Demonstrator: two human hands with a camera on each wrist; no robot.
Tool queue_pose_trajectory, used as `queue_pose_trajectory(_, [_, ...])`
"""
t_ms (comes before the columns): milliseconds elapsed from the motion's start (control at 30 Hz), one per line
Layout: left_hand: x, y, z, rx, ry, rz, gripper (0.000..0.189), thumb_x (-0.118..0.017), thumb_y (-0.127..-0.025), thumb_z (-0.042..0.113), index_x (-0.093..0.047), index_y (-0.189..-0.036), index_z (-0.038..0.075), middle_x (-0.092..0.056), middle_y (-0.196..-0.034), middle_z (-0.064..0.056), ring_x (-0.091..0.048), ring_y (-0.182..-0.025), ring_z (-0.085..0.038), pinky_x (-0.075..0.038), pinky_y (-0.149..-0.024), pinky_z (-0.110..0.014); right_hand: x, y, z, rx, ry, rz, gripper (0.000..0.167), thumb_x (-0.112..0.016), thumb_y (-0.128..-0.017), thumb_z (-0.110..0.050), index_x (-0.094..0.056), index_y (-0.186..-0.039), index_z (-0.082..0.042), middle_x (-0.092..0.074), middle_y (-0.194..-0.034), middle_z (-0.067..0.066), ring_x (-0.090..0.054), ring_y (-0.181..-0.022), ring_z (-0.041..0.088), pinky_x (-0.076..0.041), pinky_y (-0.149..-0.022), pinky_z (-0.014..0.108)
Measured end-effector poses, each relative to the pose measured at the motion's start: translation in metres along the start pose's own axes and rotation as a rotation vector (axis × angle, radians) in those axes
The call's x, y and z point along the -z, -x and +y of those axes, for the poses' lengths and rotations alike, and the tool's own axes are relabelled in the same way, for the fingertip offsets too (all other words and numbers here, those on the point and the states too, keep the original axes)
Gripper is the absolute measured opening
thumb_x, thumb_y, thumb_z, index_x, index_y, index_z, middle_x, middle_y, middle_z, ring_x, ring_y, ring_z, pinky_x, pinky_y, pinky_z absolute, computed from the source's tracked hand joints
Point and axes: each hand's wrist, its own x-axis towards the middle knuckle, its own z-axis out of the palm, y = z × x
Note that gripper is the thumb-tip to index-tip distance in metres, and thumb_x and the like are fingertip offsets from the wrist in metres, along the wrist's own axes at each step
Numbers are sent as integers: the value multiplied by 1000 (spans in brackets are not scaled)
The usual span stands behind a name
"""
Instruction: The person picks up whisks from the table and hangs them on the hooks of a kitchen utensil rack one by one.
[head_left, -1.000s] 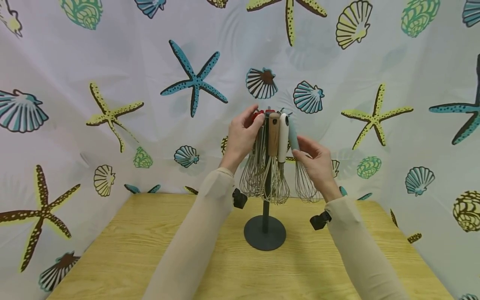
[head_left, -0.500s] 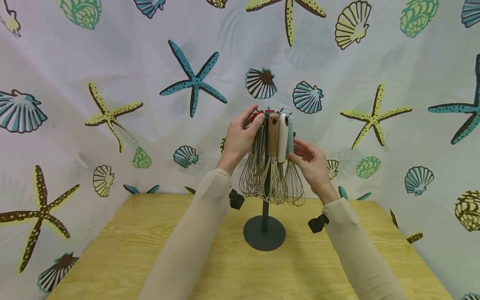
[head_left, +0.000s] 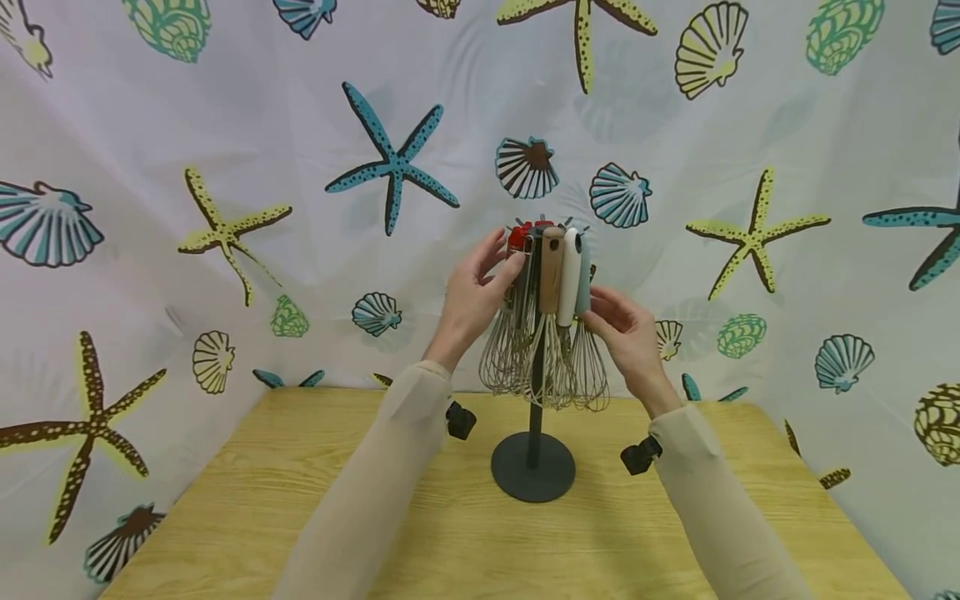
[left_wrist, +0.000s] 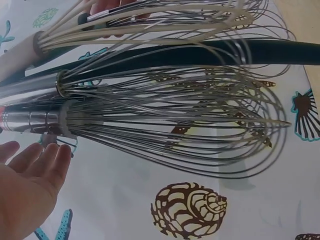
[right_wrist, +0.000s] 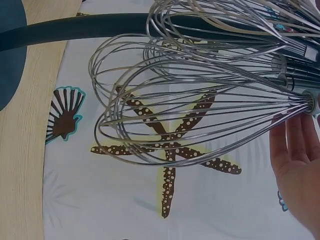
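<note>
Several whisks hang by their handles from a dark stand (head_left: 536,417). Red-ended whisk (head_left: 517,238) hangs at the left, with my left hand (head_left: 474,293) beside it, fingers apart and relaxed. In the left wrist view the left fingers (left_wrist: 55,160) lie just below its metal handle, without gripping it. On the right, a light blue-handled whisk (head_left: 583,279) hangs nearly upright. My right hand (head_left: 626,333) is at the lower end of that handle, thumb in front and fingers behind, loosely touching it. Between them hang a wooden-handled whisk (head_left: 551,271) and a white-handled whisk (head_left: 569,279).
The stand's round base (head_left: 533,468) rests on a wooden table (head_left: 360,517). Around the table hangs a white cloth (head_left: 450,100) printed with shells and starfish. A black wrist camera (head_left: 461,421) sits on the left sleeve, another camera (head_left: 640,456) on the right one.
The light blue-handled whisk swung from a slant at the right to hanging nearly upright, my right hand moving left with it. My left hand has drawn back from the red-ended whisk, down and left.
</note>
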Motion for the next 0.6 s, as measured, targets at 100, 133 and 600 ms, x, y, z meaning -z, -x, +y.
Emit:
queue_pose_trajectory(100, [3, 7, -7, 5, 5, -6, 60, -54, -97, 50, -37, -151, 31, -45, -152, 0, -46, -137, -14, -38, -113, -42, 1, 4, 3, -14, 24, -6, 44, -66, -95, -16, -57, -137, -9, -62, -130, 13, -62, -110, 7, -52, -93, 23])
queue_pose_trajectory(133, [4, 10, -9, 3, 9, -6, 60, -54, -97, 49, -38, -151, 30, -46, -152, -1, -46, -137, -15, -38, -113, -43, 1, 6, 5, -24, 33, -9, 44, -65, -95, -17, -57, -138, -9, -62, -132, 15, -62, -111, 7, -51, -94, 23])
queue_pose_trajectory(600, [23, 51, -40, 120, -49, -119, 63, -54, -95, 57, -40, -150, 29, -49, -149, -3, -45, -138, -16, -37, -113, -45, 17, 38, 22, -70, 291, -93, 45, -60, -99, -26, -53, -142, -14, -56, -139, 13, -52, -130, 29, -42, -108, 49])
